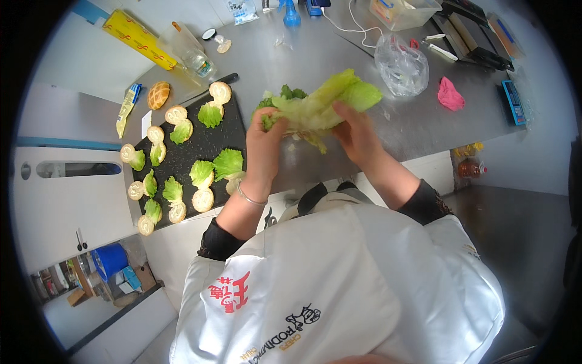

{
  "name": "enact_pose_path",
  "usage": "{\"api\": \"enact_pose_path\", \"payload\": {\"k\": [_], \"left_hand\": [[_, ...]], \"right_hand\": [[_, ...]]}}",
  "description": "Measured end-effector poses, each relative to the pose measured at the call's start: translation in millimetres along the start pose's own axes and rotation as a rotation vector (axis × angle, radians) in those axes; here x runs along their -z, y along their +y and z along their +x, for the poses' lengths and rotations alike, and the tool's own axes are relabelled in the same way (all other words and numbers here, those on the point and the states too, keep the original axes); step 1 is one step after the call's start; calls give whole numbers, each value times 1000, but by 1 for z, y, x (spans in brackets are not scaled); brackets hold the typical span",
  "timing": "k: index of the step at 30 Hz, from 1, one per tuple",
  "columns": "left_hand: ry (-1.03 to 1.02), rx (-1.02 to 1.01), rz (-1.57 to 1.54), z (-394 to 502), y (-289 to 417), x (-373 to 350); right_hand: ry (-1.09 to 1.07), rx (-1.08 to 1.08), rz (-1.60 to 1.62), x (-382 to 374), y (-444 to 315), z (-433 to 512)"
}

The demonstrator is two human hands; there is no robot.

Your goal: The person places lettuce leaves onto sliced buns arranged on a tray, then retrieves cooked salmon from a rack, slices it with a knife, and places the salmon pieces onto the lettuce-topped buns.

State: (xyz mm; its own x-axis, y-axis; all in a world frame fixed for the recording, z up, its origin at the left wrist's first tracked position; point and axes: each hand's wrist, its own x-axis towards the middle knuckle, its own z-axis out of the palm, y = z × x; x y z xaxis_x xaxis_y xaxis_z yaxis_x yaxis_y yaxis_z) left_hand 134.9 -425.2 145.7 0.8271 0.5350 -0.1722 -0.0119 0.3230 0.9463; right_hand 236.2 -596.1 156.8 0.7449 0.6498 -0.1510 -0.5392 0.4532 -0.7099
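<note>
Over the steel worktable (313, 54), my left hand (264, 141) pinches one end of some pale green lettuce leaves (318, 107). My right hand (357, 132) grips the other end, thumb on top of a broad leaf. Darker leafy pieces lie under and behind the held lettuce. To the left of my left hand is a black baking tray (182, 157) with several opened buns (203, 200). Pale cream shows on many bun halves, and a lettuce leaf (228, 164) lies on one half of each pair. My left forearm partly hides the nearest pair.
A knife (233, 78) lies at the tray's far edge, near a whole bun (158, 95) and a piping-style packet (128, 110). A yellow film box (138, 38) leans at the back left. Rightward are a plastic bag (401, 66), a pink cloth (450, 94) and a blue-edged scale (514, 103).
</note>
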Motion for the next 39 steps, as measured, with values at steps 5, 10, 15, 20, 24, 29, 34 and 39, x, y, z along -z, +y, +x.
{"api": "enact_pose_path", "payload": {"k": [5, 10, 15, 20, 24, 29, 34, 39], "left_hand": [[297, 121, -100, 43, -69, 10], [279, -225, 1373, 51, -96, 15], [-61, 32, 38, 27, -28, -103], [114, 7, 14, 28, -26, -141], [282, -365, 595, 35, -22, -149], [309, -470, 883, 48, -33, -159], [337, -14, 246, 61, -36, -161], [233, 193, 76, 72, -20, -167]], "right_hand": [[-19, -213, 281, 82, -26, 56], [-255, -306, 279, 102, -77, 74], [-525, -343, 333, 114, -84, 106], [-673, -359, 106, 102, -89, 125], [-596, -416, 147, 121, -75, 133], [-445, -376, 138, 107, -77, 121], [-300, -276, 0, 107, -75, 125], [-260, -229, 24, 120, -72, 127]]}}
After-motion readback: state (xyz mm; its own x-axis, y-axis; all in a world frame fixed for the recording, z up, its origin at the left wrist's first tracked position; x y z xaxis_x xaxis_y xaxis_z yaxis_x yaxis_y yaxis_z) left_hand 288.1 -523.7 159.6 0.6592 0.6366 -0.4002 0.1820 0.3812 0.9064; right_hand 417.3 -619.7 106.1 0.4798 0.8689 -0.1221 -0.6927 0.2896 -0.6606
